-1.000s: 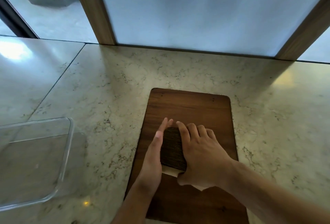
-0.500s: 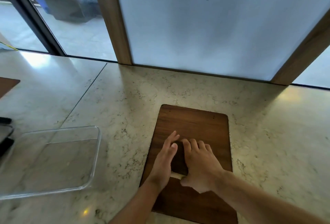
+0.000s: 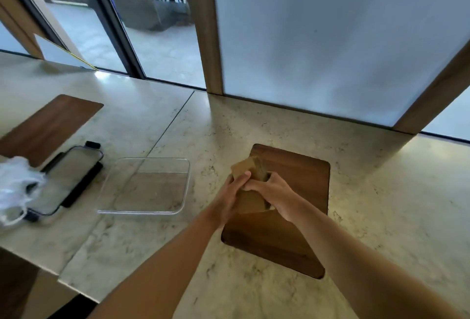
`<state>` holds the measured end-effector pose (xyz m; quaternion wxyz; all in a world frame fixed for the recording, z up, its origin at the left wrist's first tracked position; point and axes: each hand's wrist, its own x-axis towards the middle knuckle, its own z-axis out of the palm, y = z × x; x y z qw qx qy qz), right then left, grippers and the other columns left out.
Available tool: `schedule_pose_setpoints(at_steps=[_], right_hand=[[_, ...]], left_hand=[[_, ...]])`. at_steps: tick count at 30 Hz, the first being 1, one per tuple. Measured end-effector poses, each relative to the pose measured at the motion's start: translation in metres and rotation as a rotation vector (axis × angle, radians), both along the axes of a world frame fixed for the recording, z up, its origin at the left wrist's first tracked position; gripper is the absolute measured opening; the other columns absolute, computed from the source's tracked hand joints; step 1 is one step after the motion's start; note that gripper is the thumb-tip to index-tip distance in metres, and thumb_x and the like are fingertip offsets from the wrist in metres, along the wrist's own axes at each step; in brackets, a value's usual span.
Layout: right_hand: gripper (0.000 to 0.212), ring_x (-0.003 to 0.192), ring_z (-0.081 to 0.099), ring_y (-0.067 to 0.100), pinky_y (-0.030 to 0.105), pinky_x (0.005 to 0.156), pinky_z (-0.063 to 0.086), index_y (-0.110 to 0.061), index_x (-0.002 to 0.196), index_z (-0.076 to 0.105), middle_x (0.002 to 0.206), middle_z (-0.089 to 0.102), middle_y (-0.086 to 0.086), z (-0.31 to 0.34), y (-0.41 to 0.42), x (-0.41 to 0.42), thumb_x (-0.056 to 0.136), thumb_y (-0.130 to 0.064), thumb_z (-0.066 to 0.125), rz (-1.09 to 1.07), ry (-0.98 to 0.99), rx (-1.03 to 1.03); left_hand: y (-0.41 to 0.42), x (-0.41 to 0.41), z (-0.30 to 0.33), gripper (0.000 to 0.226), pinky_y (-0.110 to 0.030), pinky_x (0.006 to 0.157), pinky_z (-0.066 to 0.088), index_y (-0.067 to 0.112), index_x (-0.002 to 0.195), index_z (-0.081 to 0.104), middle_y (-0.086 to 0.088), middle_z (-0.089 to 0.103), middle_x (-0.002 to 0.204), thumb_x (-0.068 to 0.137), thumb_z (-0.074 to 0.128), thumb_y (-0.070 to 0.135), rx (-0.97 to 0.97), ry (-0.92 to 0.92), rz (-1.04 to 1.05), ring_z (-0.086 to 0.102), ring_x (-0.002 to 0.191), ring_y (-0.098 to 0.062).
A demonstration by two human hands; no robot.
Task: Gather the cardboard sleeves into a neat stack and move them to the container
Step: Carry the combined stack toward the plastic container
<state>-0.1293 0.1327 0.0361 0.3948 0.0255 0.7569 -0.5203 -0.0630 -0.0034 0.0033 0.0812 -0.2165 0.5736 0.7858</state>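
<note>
A stack of brown cardboard sleeves (image 3: 246, 168) is held tilted up over the left edge of a dark wooden board (image 3: 300, 191). My left hand (image 3: 232, 191) grips the stack from the left side. My right hand (image 3: 273, 189) grips it from the right, fingers curled round its edge. The stack's lower part is partly hidden between my hands. A clear rectangular container (image 3: 147, 184) sits on the marble counter just left of the board, with nothing in it.
Left of the container lies its lid (image 3: 68, 179) with dark clips, partly under a white plastic bag (image 3: 15, 186). A second wooden board (image 3: 48, 125) lies far left. A frosted panel and wooden posts back the counter; the counter edge drops off at lower left.
Both hands went from pressing the sleeves flat on the board to gripping the stack and raising it, tilted, towards the board's left edge. The view has swung left and pulled back.
</note>
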Motion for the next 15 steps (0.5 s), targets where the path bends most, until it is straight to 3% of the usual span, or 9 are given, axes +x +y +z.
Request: schedule_pose_setpoints(at_steps=[2, 4, 8, 10, 13, 15], right_hand=[[0.083, 0.099, 0.070, 0.023, 0.032, 0.068, 0.062, -0.018, 0.128, 0.051, 0.114, 0.068, 0.009, 0.007, -0.016, 0.008, 0.061, -0.049, 0.089, -0.014, -0.035, -0.097], [0.088, 0.101, 0.071, 0.024, 0.039, 0.080, 0.063, -0.018, 0.128, 0.051, 0.115, 0.069, 0.008, 0.011, -0.030, 0.014, 0.056, -0.052, 0.089, -0.050, -0.036, -0.148], [0.099, 0.101, 0.070, 0.021, 0.035, 0.074, 0.061, -0.019, 0.134, 0.040, 0.117, 0.066, 0.006, 0.017, -0.069, 0.029, 0.054, -0.059, 0.084, -0.007, -0.022, -0.108], [0.100, 0.103, 0.068, 0.023, 0.038, 0.080, 0.062, -0.016, 0.134, 0.041, 0.119, 0.064, 0.008, 0.016, -0.098, 0.034, 0.054, -0.061, 0.082, 0.034, -0.022, -0.077], [0.094, 0.108, 0.068, 0.029, 0.047, 0.096, 0.058, -0.012, 0.131, 0.049, 0.121, 0.067, 0.014, 0.013, -0.149, 0.040, 0.055, -0.057, 0.081, 0.055, -0.093, -0.108], [0.080, 0.100, 0.073, 0.028, 0.043, 0.092, 0.060, -0.009, 0.124, 0.061, 0.110, 0.076, 0.013, 0.011, -0.182, 0.042, 0.058, -0.051, 0.081, 0.077, -0.134, -0.156]], left_hand=[[-0.011, 0.003, 0.011, 0.080, -0.045, 0.084, 0.063, 0.043, 0.156, 0.036, -0.015, 0.062, 0.143, 0.087, 0.075, 0.052, 0.099, 0.025, 0.065, 0.072, 0.117, -0.033], [-0.022, 0.005, 0.022, 0.080, -0.044, 0.080, 0.064, 0.054, 0.152, 0.038, -0.013, 0.063, 0.143, 0.084, 0.078, 0.047, 0.159, 0.031, 0.091, 0.074, 0.114, -0.032], [-0.060, 0.018, 0.030, 0.069, -0.046, 0.076, 0.064, 0.050, 0.139, 0.058, -0.014, 0.070, 0.134, 0.075, 0.085, 0.046, 0.218, 0.023, 0.082, 0.078, 0.103, -0.032], [-0.086, 0.028, 0.030, 0.059, -0.051, 0.078, 0.064, 0.048, 0.135, 0.060, -0.014, 0.071, 0.131, 0.081, 0.083, 0.043, 0.210, 0.003, 0.114, 0.078, 0.102, -0.034], [-0.138, 0.045, 0.033, 0.053, -0.055, 0.081, 0.065, 0.040, 0.140, 0.054, -0.015, 0.071, 0.131, 0.091, 0.076, 0.038, 0.227, -0.021, 0.157, 0.077, 0.101, -0.033], [-0.176, 0.054, 0.033, 0.056, -0.056, 0.085, 0.065, 0.035, 0.141, 0.051, -0.019, 0.069, 0.134, 0.092, 0.076, 0.038, 0.234, -0.048, 0.168, 0.074, 0.105, -0.036]])
